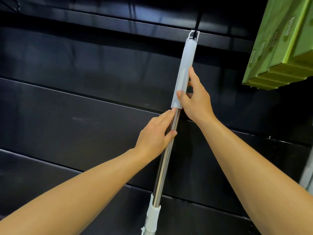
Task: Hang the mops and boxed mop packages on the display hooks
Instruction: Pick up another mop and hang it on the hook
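Observation:
A mop (166, 156) with a shiny metal pole and a white plastic grip sleeve (185, 65) hangs slanted in front of the black display wall. The loop at its top end sits over a black display hook (197, 26). My right hand (194, 99) clasps the lower part of the white sleeve. My left hand (156, 133) is closed around the metal pole just below the sleeve. The mop head is out of view below the frame. Several green boxed mop packages (281, 43) hang at the upper right.
The black slatted back panel (76, 82) fills the view behind the mop. A white collar joint (153, 216) sits on the pole near the bottom edge. A grey upright (307, 168) shows at the right edge.

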The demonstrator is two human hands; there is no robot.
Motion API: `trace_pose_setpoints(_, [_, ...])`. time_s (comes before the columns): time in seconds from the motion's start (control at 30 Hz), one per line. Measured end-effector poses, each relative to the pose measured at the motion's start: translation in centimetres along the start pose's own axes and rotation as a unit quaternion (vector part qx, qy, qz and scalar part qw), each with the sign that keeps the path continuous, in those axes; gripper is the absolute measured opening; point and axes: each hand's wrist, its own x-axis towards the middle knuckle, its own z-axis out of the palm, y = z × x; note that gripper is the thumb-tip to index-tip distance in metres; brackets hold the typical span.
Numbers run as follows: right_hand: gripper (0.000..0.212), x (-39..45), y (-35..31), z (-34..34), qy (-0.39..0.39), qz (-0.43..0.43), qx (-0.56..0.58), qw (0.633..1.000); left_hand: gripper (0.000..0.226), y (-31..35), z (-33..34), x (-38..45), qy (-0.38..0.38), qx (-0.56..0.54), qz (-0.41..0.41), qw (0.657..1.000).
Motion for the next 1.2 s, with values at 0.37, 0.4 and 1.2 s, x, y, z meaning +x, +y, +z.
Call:
trace_pose_setpoints(0.37, [0.072,-9.6,-3.5,-3.2,-0.106,0.014,-0.293,0.95,0.067,0.6,-5.9,-4.3,-0.082,0.095,0.006,0.992])
trace_pose_setpoints(0.4, [0.072,-11.0,-4.2,-3.4,-0.112,0.02,-0.307,0.945,0.066,0.5,-6.7,-5.4,-0.091,0.095,0.007,0.991])
trace_pose_setpoints(1.2, [0.065,-57.0,-20.9,-16.3,-0.271,0.219,-0.463,0.815,0.062,14.7,-13.3,-41.6,-0.354,-0.111,0.181,0.911])
